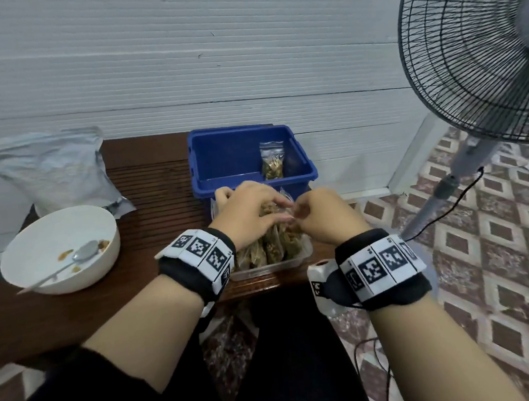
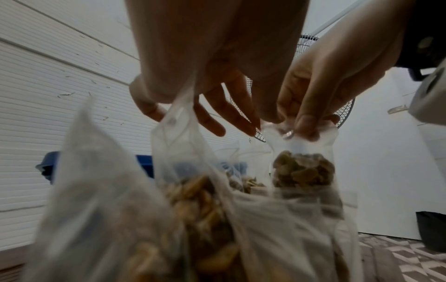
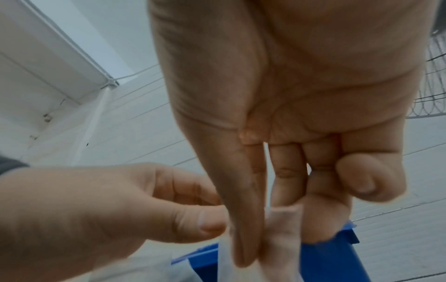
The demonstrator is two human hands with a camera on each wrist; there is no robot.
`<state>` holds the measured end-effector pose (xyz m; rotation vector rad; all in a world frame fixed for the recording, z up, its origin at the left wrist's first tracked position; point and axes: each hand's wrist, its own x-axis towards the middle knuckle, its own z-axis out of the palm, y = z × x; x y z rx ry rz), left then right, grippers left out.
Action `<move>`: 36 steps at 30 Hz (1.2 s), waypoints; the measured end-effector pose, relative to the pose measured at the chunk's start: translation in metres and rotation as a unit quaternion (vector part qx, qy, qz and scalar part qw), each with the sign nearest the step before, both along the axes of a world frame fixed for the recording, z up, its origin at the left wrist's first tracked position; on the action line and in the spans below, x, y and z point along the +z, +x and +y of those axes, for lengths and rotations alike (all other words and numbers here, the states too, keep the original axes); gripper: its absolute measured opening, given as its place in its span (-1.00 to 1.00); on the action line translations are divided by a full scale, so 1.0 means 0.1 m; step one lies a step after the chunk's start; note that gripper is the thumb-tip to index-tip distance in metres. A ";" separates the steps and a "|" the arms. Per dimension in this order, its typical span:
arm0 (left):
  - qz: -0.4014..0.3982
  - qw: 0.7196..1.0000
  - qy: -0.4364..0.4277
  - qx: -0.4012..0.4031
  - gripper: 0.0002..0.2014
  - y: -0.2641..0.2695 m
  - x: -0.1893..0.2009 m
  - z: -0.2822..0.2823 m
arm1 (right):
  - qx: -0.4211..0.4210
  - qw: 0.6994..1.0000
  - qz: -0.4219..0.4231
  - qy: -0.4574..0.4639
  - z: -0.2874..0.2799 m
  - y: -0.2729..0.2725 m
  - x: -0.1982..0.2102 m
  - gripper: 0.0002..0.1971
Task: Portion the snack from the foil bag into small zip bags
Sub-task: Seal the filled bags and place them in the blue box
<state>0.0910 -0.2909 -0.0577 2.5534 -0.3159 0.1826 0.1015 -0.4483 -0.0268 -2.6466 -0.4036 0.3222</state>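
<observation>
Both hands meet over a clear tray (image 1: 273, 267) packed with several filled zip bags (image 1: 273, 247). In the left wrist view, my right hand (image 2: 304, 127) pinches the top strip of one small zip bag (image 2: 303, 171) holding brown snack pieces. My left hand (image 2: 243, 124) holds the same strip's other corner with thumb and forefinger, its other fingers spread. The right wrist view shows my right hand (image 3: 272, 238) with the plastic strip between thumb and fingers, and the left thumb (image 3: 210, 223) beside it. The foil bag (image 1: 55, 172) stands open at the far left.
A blue bin (image 1: 306, 162) behind the tray holds one filled zip bag (image 1: 273, 163). A white bowl (image 1: 35, 275) with a spoon (image 1: 83, 252) and crumbs sits front left on the dark wooden table (image 1: 148, 190). A standing fan (image 1: 479, 56) is at the right.
</observation>
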 end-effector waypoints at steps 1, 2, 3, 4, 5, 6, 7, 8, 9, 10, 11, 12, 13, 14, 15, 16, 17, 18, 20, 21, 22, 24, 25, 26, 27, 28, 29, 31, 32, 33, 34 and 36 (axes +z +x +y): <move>-0.005 1.000 0.005 0.001 -0.87 -0.02 0.03 0.00 | -0.002 1.000 -0.002 0.021 -0.01 -0.01 0.01 -0.94; -0.007 1.000 0.001 0.003 -0.91 -0.03 0.04 0.00 | -0.006 0.999 -0.001 0.043 -0.02 -0.02 0.01 -0.92; -0.010 1.000 -0.009 0.004 -0.92 -0.03 0.05 0.01 | -0.014 0.998 0.001 0.067 -0.04 -0.03 0.02 -0.91; -0.005 1.000 -0.016 0.009 -0.91 -0.03 0.05 0.02 | -0.024 0.995 0.002 0.093 -0.05 -0.04 0.03 -0.93; -0.002 1.000 -0.022 0.013 -0.89 -0.03 0.06 0.03 | -0.032 0.992 0.001 0.119 -0.06 -0.05 0.06 -0.95; 0.002 1.000 -0.024 0.018 -0.88 -0.02 0.07 0.04 | -0.041 0.989 0.001 0.143 -0.08 -0.05 0.09 -0.94; 0.002 0.999 -0.028 0.018 -0.87 -0.02 0.07 0.05 | -0.048 0.985 0.003 0.169 -0.10 -0.06 0.11 -0.93; 0.001 0.999 -0.034 0.020 -0.87 -0.02 0.08 0.06 | -0.053 0.980 0.003 0.193 -0.12 -0.06 0.13 -0.95; 0.001 0.999 -0.045 0.020 -0.87 -0.02 0.09 0.07 | -0.057 0.975 0.000 0.215 -0.14 -0.06 0.15 -0.92; 0.004 0.998 -0.056 0.020 -0.86 -0.02 0.10 0.08 | -0.060 0.970 -0.007 0.234 -0.15 -0.05 0.15 -0.86; 0.007 0.998 -0.065 0.019 -0.84 -0.02 0.11 0.10 | -0.064 0.965 -0.014 0.252 -0.17 -0.04 0.14 -0.81; 0.009 0.997 -0.072 0.019 -0.82 -0.01 0.12 0.10 | -0.067 0.961 -0.021 0.267 -0.17 -0.03 0.13 -0.77; 0.011 0.997 -0.081 0.017 -0.81 -0.01 0.14 0.11 | -0.069 0.958 -0.026 0.278 -0.17 -0.03 0.12 -0.75; 0.014 0.996 -0.092 0.014 -0.81 0.00 0.15 0.11 | -0.070 0.955 -0.031 0.287 -0.17 -0.02 0.10 -0.75; 0.017 0.994 -0.107 0.010 -0.82 0.00 0.16 0.11 | -0.073 0.952 -0.033 0.295 -0.17 -0.02 0.08 -0.74; 0.020 0.992 -0.125 0.004 -0.82 0.00 0.17 0.11 | -0.077 0.948 -0.035 0.306 -0.17 -0.01 0.06 -0.73; 0.025 0.989 -0.143 -0.002 -0.82 0.01 0.18 0.12 | -0.082 0.943 -0.038 0.319 -0.17 -0.01 0.05 -0.72; 0.029 0.987 -0.158 -0.008 -0.83 0.01 0.18 0.13 | -0.087 0.937 -0.040 0.336 -0.17 0.00 0.03 -0.72; 0.034 0.984 -0.176 -0.016 -0.81 0.03 0.18 0.15 | -0.092 0.928 -0.040 0.359 -0.18 0.01 0.02 -0.71; 0.031 0.982 -0.183 -0.017 -0.79 0.03 0.18 0.15 | -0.089 0.926 -0.037 0.365 -0.18 0.01 0.02 -0.71; 0.025 0.981 -0.189 -0.016 -0.78 0.04 0.18 0.15 | -0.083 0.926 -0.033 0.368 -0.18 0.02 0.01 -0.70; 0.009 0.979 -0.203 -0.010 -0.77 0.03 0.19 0.15 | -0.072 0.927 -0.028 0.368 -0.18 0.04 -0.01 -0.70; 0.004 0.977 -0.213 -0.007 -0.77 0.03 0.20 0.14 | -0.070 0.927 -0.027 0.368 -0.18 0.04 -0.02 -0.70; 0.001 0.975 -0.221 -0.004 -0.77 0.02 0.21 0.13 | -0.068 0.927 -0.027 0.368 -0.18 0.04 -0.03 -0.70; 0.002 0.974 -0.226 -0.002 -0.77 0.01 0.21 0.13 | -0.068 0.927 -0.029 0.368 -0.18 0.04 -0.04 -0.69; 0.004 0.974 -0.227 -0.002 -0.77 0.01 0.22 0.13 | -0.069 0.928 -0.033 0.366 -0.17 0.05 -0.06 -0.69; 0.010 0.975 -0.223 -0.006 -0.78 0.01 0.22 0.13 | -0.072 0.929 -0.039 0.362 -0.17 0.05 -0.07 -0.69; 0.026 0.978 -0.207 -0.014 -0.82 0.01 0.22 0.13 | -0.083 0.929 -0.048 0.357 -0.17 0.06 -0.09 -0.68; 0.032 0.979 -0.199 -0.016 -0.84 0.02 0.22 0.13 | -0.087 0.929 -0.047 0.358 -0.17 0.07 -0.10 -0.68; 0.034 0.981 -0.188 -0.017 -0.87 0.02 0.22 0.12 | -0.087 0.928 -0.045 0.359 -0.17 0.07 -0.10 -0.68; 0.031 0.984 -0.175 -0.018 -0.91 0.03 0.22 0.12 | -0.085 0.928 -0.043 0.359 -0.16 0.07 -0.09 -0.69; 0.015 0.988 -0.154 -0.021 -0.98 0.04 0.22 0.09 | -0.076 0.930 -0.042 0.357 -0.16 0.07 -0.09 -0.70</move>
